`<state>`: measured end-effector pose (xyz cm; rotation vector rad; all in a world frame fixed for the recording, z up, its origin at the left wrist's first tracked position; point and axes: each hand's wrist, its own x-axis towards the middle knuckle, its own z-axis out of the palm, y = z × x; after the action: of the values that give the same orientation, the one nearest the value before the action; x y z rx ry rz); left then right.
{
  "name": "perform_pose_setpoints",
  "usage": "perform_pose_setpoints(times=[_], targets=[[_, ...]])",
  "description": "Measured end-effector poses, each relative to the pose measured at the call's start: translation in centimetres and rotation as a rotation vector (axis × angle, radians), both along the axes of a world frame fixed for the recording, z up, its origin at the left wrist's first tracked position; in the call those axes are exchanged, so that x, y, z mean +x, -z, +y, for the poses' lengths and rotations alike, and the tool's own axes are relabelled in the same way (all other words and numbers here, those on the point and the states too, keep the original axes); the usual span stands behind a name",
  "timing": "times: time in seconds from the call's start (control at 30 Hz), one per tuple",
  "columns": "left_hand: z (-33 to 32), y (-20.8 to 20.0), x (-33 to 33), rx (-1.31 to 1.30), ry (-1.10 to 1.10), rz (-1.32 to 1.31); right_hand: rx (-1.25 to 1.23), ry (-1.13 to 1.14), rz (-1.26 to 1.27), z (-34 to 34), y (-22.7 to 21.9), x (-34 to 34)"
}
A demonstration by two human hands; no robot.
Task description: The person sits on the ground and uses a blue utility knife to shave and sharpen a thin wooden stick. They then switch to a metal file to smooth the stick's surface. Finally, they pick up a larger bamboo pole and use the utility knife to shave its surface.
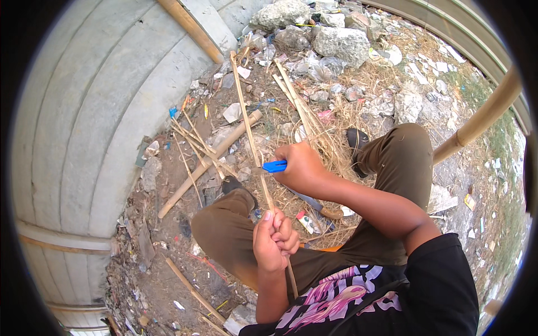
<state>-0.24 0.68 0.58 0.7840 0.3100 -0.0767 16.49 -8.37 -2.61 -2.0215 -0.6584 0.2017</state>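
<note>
A long, thin bamboo strip (245, 110) slants away from my lap toward the wall. My left hand (274, 239) is closed around its near part, and the tail end passes below the fist toward my shirt. In my right hand (301, 168), farther up the strip, is a blue utility knife (274, 166). The knife's tip meets the strip or lies just over it; the blade is too small to make out clearly. Between my legs lies a large knife with a wooden handle (330, 213), its blade partly hidden by my right forearm.
Left stands a grey panel wall (112, 112) with a bamboo post (193, 31). A bamboo pole (210, 163) and split pieces (193, 140) lie beside my left foot. More strips (305, 115) and shavings lie ahead. Rocks (342, 45) are at the back; another pole (479, 120) slants at right.
</note>
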Motion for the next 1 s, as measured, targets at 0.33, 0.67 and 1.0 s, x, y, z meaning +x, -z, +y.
perform_pose_setpoints(times=[0.33, 0.67, 1.0], targets=[[1.4, -0.3, -0.5, 0.304, 0.009, 0.052, -0.657, -0.108, 0.212, -7.9, 3.3, 9.2], [4.1, -3.8, 0.4, 0.716, 0.206, 0.22, -1.356, -0.067, 0.176, -8.6, 15.0, 5.9], [7.6, -3.3, 6.5, 0.735, 0.491, 0.47, 0.775, -0.501, 1.165, 0.8, 1.9, -2.4]])
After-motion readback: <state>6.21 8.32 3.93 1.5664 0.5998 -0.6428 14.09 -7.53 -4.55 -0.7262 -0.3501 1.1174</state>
